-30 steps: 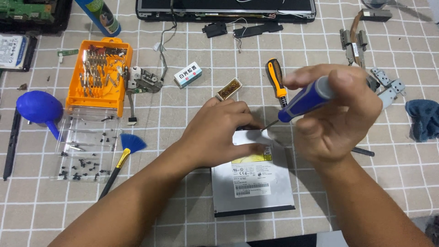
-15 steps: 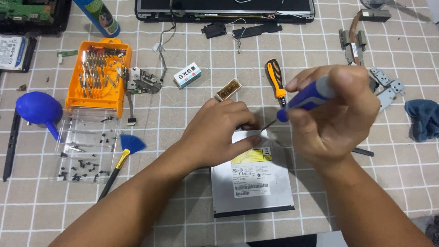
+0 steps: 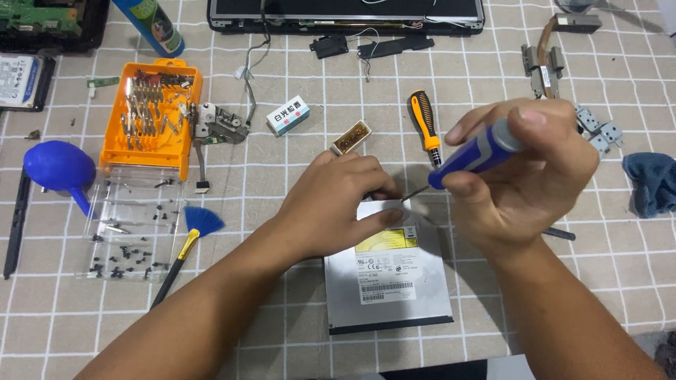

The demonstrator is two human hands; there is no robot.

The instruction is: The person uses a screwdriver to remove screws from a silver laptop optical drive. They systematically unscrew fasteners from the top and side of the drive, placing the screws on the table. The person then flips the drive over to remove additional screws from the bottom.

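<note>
Two hands, two screwdrivers, one optical drive (image 3: pixel 394 281) flat on checked cloth (image 3: pixel 282 338). Left hand (image 3: pixel 338 204) pressed on drive's top edge. Right hand (image 3: pixel 521 176) closed around blue screwdriver (image 3: pixel 472 155), tip at drive's corner. Orange screwdriver (image 3: pixel 424 123) idle just beyond.
</note>
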